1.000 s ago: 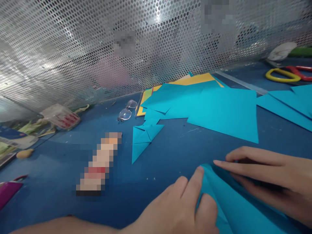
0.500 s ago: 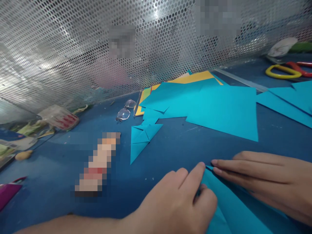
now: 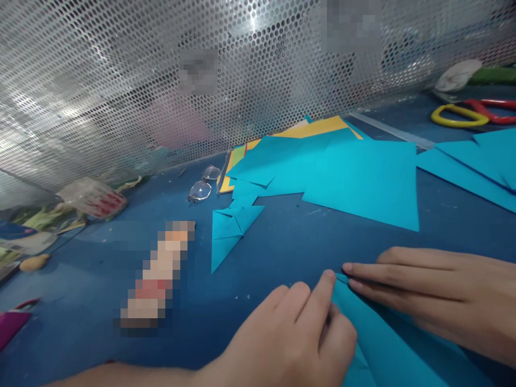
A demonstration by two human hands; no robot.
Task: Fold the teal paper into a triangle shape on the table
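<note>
A folded sheet of turquoise paper (image 3: 387, 344) lies at the lower right of the table, its narrow tip pointing away from me. My left hand (image 3: 302, 333) is closed along its left edge, thumb and curled fingers on the paper, the index fingertip at the tip. Stretched out flat, the fingers of my right hand (image 3: 439, 290) rest at the tip and over the right edge. Part of the sheet is hidden under both hands. Further off, a small folded turquoise paper piece (image 3: 234, 228) with a pointed end lies on the blue table (image 3: 282, 236).
Turquoise sheets (image 3: 363, 172) overlap yellow paper (image 3: 330, 126) at the back. More turquoise pieces (image 3: 463, 166), a clear ruler-like strip (image 3: 391, 130) and scissors (image 3: 459, 115) are at right. Glasses (image 3: 200, 191), a blurred-out long object (image 3: 157, 277) and a plastic cup (image 3: 94, 198) lie left. Perforated metal (image 3: 258, 91) stands behind.
The whole view has shifted slightly, so the table things appear a little further left. Both hands keep nearly the same hold and place on the folded paper.
</note>
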